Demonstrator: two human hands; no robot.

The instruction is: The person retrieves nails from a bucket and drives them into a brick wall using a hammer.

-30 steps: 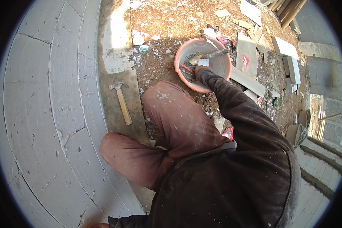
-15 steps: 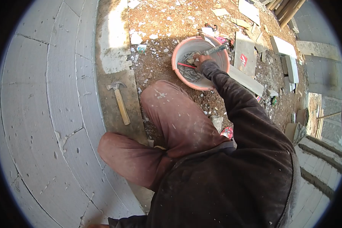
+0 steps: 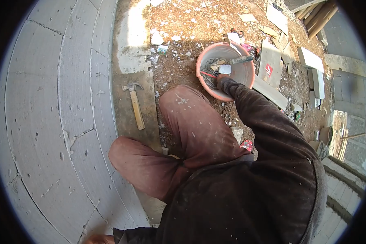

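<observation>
My right hand (image 3: 221,77) reaches down into an orange-rimmed bucket (image 3: 199,81), its fingers mostly hidden among the contents. Beside it lie thin grey pieces like nails (image 3: 210,83), a red stick (image 3: 208,75) and a small white block (image 3: 225,69). A grey mortar-crusted tool (image 3: 242,60) rests across the inside of the bucket. At the bottom edge, my left hand (image 3: 99,239) is near the grey block wall (image 3: 81,162); its fingers are cut off by the frame. A claw hammer (image 3: 136,109) with a wooden handle lies on the slab beside the wall.
Flat board pieces (image 3: 269,67) and white blocks (image 3: 311,59) lie beyond the bucket. Rubble covers the dirt ground (image 3: 183,28). Wooden poles (image 3: 319,18) lean at the upper right. My bent knees (image 3: 187,110) are between wall and bucket.
My right hand has shifted lower inside the bucket, and the white block now shows beside it. More of my left hand shows at the bottom edge. The whole view has moved slightly.
</observation>
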